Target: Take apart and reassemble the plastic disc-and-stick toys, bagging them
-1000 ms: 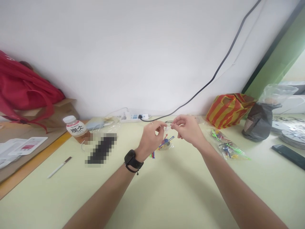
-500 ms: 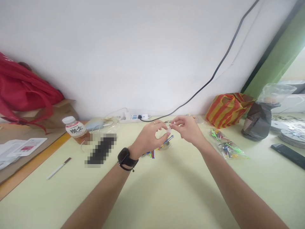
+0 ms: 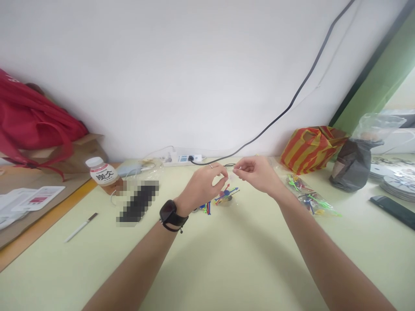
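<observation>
My left hand (image 3: 207,185), wearing a black watch (image 3: 168,212), has its thumb and fingers curled into a pinch. Facing it, my right hand (image 3: 256,173) pinches thumb against forefinger. Between the fingertips shows faint see-through film, which appears to be the top of a small clear plastic bag (image 3: 229,199). Red, blue and yellow arrow-tipped plastic pieces (image 3: 226,192) are in the bag, below my hands. Close under my left wrist lie more coloured plastic pieces (image 3: 205,208), partly hidden by that hand.
Bagged coloured pieces (image 3: 313,201) lie right of my right arm, near a striped bag (image 3: 311,149), a dark bag (image 3: 352,166), stacked discs (image 3: 400,185) and a black phone (image 3: 392,211). Leftward are a bottle (image 3: 104,175), a pen (image 3: 81,227) and a power strip (image 3: 183,160).
My hands have drawn slightly apart, the right one shifting a little to the right. The bag's coloured pieces show more fully below them.
</observation>
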The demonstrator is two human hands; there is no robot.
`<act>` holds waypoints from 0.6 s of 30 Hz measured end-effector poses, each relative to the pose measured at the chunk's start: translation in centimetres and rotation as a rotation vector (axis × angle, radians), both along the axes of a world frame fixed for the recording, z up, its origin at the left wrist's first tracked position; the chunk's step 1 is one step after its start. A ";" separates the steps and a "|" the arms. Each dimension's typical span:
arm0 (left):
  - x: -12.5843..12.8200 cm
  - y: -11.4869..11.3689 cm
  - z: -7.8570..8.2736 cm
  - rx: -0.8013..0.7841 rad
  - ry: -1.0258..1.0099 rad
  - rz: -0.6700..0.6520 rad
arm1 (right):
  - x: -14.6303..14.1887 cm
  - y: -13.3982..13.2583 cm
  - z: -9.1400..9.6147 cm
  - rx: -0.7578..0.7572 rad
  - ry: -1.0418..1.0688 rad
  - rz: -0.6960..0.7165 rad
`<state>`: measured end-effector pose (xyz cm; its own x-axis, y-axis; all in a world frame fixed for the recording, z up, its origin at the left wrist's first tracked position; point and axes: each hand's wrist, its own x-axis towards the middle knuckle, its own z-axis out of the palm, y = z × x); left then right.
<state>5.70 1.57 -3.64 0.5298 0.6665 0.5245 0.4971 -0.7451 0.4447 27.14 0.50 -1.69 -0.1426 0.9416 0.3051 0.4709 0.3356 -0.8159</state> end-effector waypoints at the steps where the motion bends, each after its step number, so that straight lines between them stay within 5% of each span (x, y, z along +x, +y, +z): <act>1: 0.0 0.0 0.0 0.003 0.001 0.001 | 0.2 -0.1 0.2 -0.022 0.012 0.018; 8: -0.1 0.0 0.1 0.032 0.021 0.004 | 0.4 -0.2 0.5 0.070 -0.022 -0.025; 14: 0.5 -0.2 -0.2 0.055 -0.005 0.034 | -0.9 0.6 -1.1 0.036 0.171 -0.178; 18: 0.8 -0.3 -0.3 0.052 0.024 0.055 | -1.6 1.1 -2.2 0.040 0.067 -0.170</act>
